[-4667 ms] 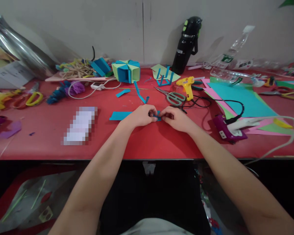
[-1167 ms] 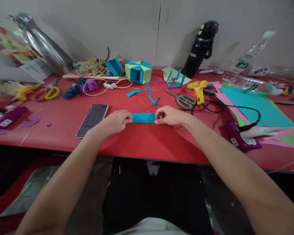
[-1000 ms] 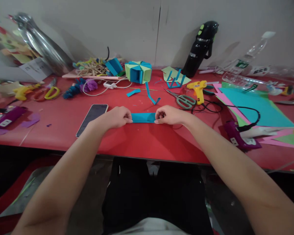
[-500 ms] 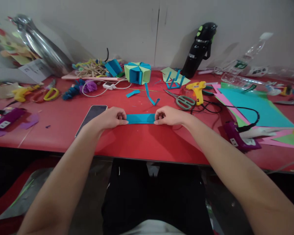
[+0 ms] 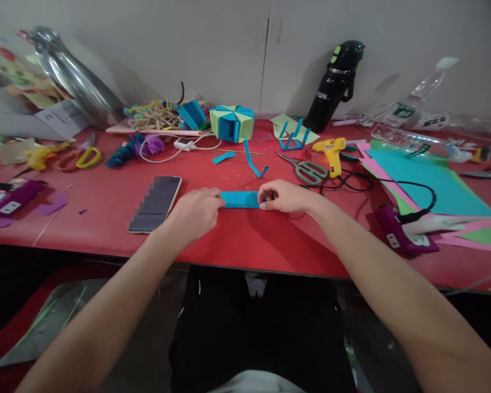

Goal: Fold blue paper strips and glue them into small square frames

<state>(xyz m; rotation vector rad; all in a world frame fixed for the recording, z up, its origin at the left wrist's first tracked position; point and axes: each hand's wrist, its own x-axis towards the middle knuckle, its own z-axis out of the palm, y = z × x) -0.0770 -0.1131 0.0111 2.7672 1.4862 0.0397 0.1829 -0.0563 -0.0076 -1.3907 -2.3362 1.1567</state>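
A red tabletop (image 5: pixel 245 245) spans the frame from left to right, its front edge running just below the middle, and a plain grey wall (image 5: pixel 180 49) with a dark vertical seam rises behind it. At the centre, a folded blue paper strip (image 5: pixel 240 200) lies crosswise on the red surface. The fingers of the left hand (image 5: pixel 200 212) bunch over its left end — whether they pinch or only press it, I cannot tell. The right hand (image 5: pixel 286 196) has thumb and forefinger closed on the right end, the other fingers curled.

A smartphone (image 5: pixel 155 204) lies just left of the left hand. Beyond the strip, at upper centre, sits a blue and pale-green folded paper model (image 5: pixel 232 123); scissors (image 5: pixel 310 171) and a yellow glue gun (image 5: pixel 331 154) lie to its right. A black bottle (image 5: pixel 335 84) leans against the wall at upper right, and a silver jug (image 5: pixel 76 76) tilts at upper left. Blue, pink and green paper sheets (image 5: pixel 429 180) spread at right — below the tabletop, the room is dark, with a red-rimmed container (image 5: pixel 8 311) at lower left.
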